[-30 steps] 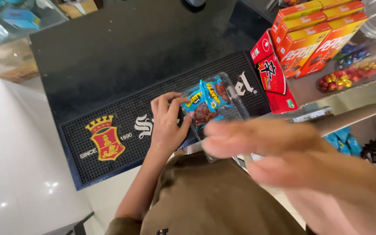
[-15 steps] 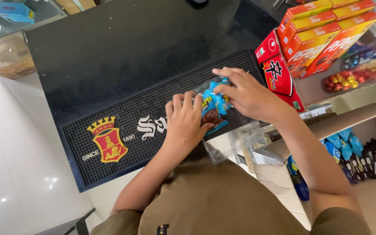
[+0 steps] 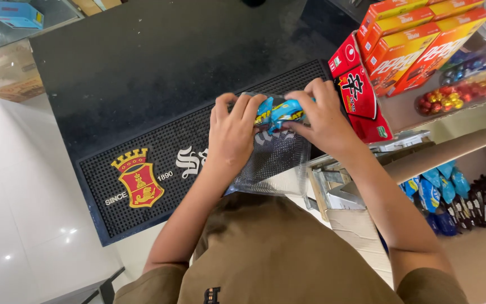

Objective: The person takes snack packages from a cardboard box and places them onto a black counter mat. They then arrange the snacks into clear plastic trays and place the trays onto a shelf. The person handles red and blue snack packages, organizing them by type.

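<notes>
**Both hands on clear bag of blue packs**

Clear bag [image 3: 274, 160] lies on black mat [image 3: 142, 186] at counter edge, just in front of person. Blue packs [image 3: 279, 111] sit at bag's far end, between the 2 hands. L hand [image 3: 233, 128] fingers curled over bag's left top, tips touching packs. R hand [image 3: 322, 115] fingers closed on packs from right side, thumb underneath. Red boxes [image 3: 361, 95] just right of R hand; orange boxes [image 3: 412, 39] further back
</notes>
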